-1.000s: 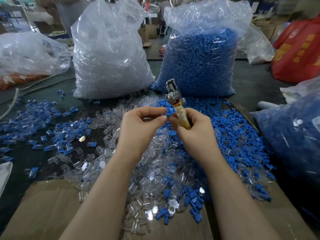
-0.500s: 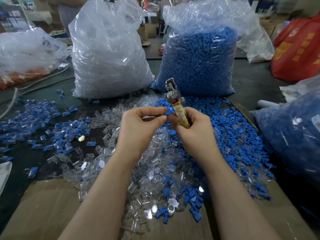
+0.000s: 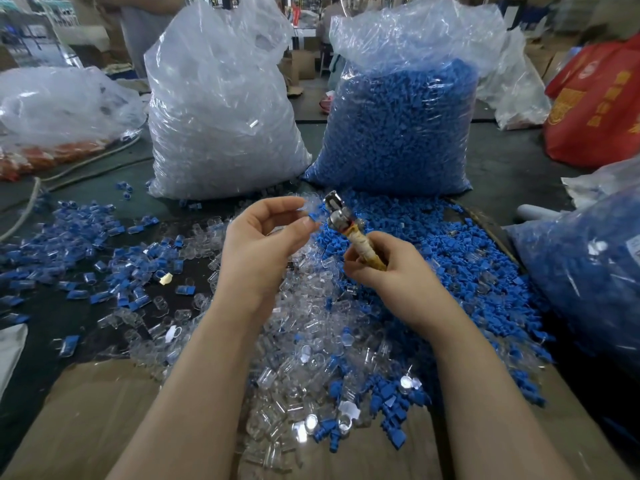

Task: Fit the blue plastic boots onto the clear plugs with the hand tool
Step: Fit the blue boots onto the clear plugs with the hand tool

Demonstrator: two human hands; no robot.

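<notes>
L hand [image 3: 263, 237] was raised over the heap w/ thumb and forefinger pinching a small blue boot [image 3: 314, 216], a clear plug [image 3: 313, 204] apparently on it, hard to tell where one ended. R hand [image 3: 384, 268] gripped the hand tool [image 3: 349, 230] by its yellowish wrapped handle, fingers curled round it, metal head tilted up and to the left. Boot sat just beside the tool head, not touching as far as could be seen. Hands were apart, a small gap between them.

Below the hands lay a pile of loose clear plugs [image 3: 311, 358] on the table [image 3: 52, 306], w/ a pile of blue boots [image 3: 450, 271] to the right, the two mixed where they met. More blue and clear pieces [image 3: 104, 244] were scattered to the left on the dark top. Cardboard sheet [image 3: 90, 420] lay at the near edge under part of the heap.

Behind stood a big bag of clear parts [image 3: 221, 116] and, beside it on the right, a big bag of blue parts [image 3: 401, 126]. Another bag of blue parts [image 3: 588, 271] at far right, a red bag [image 3: 595, 105] beyond it, and a flatter clear bag [image 3: 62, 105] far left w/ orange stuff under it
</notes>
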